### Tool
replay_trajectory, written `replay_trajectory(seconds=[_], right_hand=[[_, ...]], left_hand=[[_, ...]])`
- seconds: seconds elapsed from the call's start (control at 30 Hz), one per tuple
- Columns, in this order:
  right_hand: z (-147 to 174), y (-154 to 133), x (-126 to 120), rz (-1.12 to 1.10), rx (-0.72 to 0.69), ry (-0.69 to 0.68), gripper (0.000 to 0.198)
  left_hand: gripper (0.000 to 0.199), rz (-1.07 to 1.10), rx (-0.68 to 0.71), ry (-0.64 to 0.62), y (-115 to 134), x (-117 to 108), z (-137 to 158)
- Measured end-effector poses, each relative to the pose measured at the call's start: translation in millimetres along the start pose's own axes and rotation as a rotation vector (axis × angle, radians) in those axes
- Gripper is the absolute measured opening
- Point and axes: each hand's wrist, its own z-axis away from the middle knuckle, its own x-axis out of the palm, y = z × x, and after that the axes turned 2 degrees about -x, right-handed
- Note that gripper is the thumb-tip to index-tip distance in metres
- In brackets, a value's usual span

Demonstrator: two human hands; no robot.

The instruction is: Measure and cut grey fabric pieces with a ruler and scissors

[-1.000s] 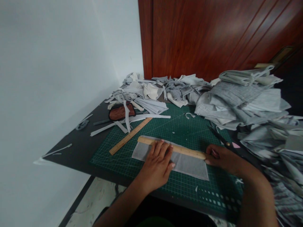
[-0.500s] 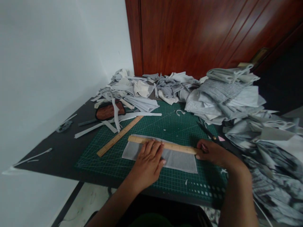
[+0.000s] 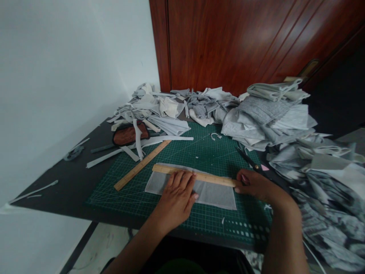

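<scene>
And across the back we go: a reddish-brown wooden door (image 3: 222,42), brass-toned handle (image 3: 293,79) at its right, meeting a white wall (image 3: 71,57) on the left! Along the far edge of the dark tabletop (image 3: 65,182), a tangle of grey and cream fabric scraps (image 3: 202,105). Over right, a tall pile of folded grey cloth (image 3: 265,118), and nearer, a crumpled fabric heap (image 3: 333,220) spilling low. Dark scissors (image 3: 247,156) lie beside that pile, a pink scrap (image 3: 265,168) near their pivot. Left side now: a brown pad (image 3: 125,136) edged in black, a pale strip (image 3: 137,137) draped over it, and an untouched wooden ruler (image 3: 142,166) lying slantwise!
</scene>
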Motion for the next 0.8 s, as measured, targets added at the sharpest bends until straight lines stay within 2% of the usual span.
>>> replay_trajectory(seconds=[0.4, 0.8], right_hand=[[-0.1, 0.6, 0.9, 0.02, 0.005, 0.012, 0.024], [-2.3, 5.6, 0.9, 0.017, -0.023, 0.004, 0.022]], left_hand=[[0.053, 0.0, 0.012, 0.032, -0.4, 1.3, 0.7], [0.053, 0.024, -0.012, -0.004, 2.0, -2.0, 1.6]])
